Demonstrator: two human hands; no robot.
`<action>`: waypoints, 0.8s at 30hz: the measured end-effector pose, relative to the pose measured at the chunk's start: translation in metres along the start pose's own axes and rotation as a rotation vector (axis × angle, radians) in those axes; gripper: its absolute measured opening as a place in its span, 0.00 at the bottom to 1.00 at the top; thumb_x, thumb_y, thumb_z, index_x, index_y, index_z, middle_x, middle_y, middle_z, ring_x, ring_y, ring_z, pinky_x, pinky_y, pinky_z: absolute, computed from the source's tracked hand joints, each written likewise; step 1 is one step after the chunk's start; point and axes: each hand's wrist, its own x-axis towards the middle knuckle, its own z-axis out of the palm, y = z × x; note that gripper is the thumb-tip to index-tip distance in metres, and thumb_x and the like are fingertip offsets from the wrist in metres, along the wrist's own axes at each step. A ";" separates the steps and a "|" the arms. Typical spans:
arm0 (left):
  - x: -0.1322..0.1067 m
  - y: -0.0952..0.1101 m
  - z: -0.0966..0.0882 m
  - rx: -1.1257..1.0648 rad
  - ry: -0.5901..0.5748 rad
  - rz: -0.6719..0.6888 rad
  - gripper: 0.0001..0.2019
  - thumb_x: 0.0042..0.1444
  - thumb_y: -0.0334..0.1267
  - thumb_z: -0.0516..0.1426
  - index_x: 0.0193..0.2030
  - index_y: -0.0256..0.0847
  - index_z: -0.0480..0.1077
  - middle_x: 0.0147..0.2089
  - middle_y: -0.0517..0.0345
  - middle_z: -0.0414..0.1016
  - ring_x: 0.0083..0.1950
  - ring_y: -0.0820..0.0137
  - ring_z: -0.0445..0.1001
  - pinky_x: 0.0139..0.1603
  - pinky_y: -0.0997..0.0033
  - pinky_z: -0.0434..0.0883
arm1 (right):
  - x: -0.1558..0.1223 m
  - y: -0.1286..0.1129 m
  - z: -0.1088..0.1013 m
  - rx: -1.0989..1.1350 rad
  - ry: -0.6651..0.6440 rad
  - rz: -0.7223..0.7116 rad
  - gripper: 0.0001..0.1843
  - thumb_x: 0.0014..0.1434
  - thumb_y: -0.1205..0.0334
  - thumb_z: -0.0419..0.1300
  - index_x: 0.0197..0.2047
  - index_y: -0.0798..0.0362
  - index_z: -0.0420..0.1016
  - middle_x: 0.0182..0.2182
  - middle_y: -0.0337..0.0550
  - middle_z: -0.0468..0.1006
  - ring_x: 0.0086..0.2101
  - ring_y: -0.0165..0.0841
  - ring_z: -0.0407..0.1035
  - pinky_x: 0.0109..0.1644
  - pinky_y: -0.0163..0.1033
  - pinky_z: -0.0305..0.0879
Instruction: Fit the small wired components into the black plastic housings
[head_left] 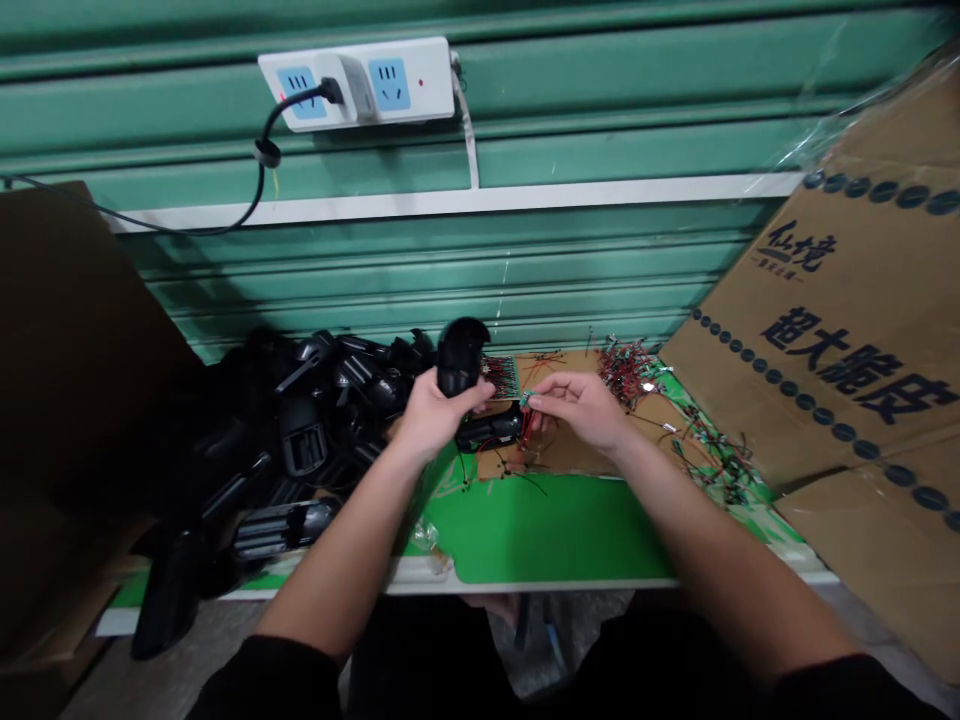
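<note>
My left hand (442,408) is closed around a black plastic housing (459,355), held upright with its curved end on top. Between the thumb and fingers of my right hand (576,405) is a small green circuit board (526,398) with red wires hanging below it. Another black housing (491,430) lies on the cardboard sheet (585,462), just under my hands. Behind them a panel of small circuit boards (504,376) with red wires rests on the cardboard, partly hidden by my left hand.
Many black housings (304,440) are heaped at the left. Wired boards lie in a red-wire pile (626,372) and a looser tangle (716,460) at the right. Cardboard boxes (847,330) flank the green table (555,535). A power strip (405,85) hangs on the green wall.
</note>
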 end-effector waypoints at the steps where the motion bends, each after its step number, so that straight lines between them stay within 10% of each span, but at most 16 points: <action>1: -0.004 -0.006 0.010 -0.025 -0.005 -0.039 0.21 0.46 0.46 0.74 0.39 0.35 0.75 0.30 0.57 0.76 0.28 0.72 0.72 0.35 0.70 0.70 | 0.000 0.002 0.004 0.018 0.034 -0.011 0.23 0.49 0.46 0.79 0.36 0.56 0.80 0.25 0.45 0.83 0.24 0.33 0.77 0.32 0.39 0.75; 24: -0.021 -0.028 0.032 0.135 0.160 -0.045 0.19 0.45 0.41 0.68 0.18 0.38 0.62 0.21 0.61 0.63 0.24 0.77 0.59 0.23 0.75 0.56 | -0.003 0.024 0.028 -0.035 0.181 -0.047 0.26 0.48 0.39 0.78 0.31 0.52 0.77 0.24 0.44 0.81 0.25 0.35 0.76 0.31 0.40 0.74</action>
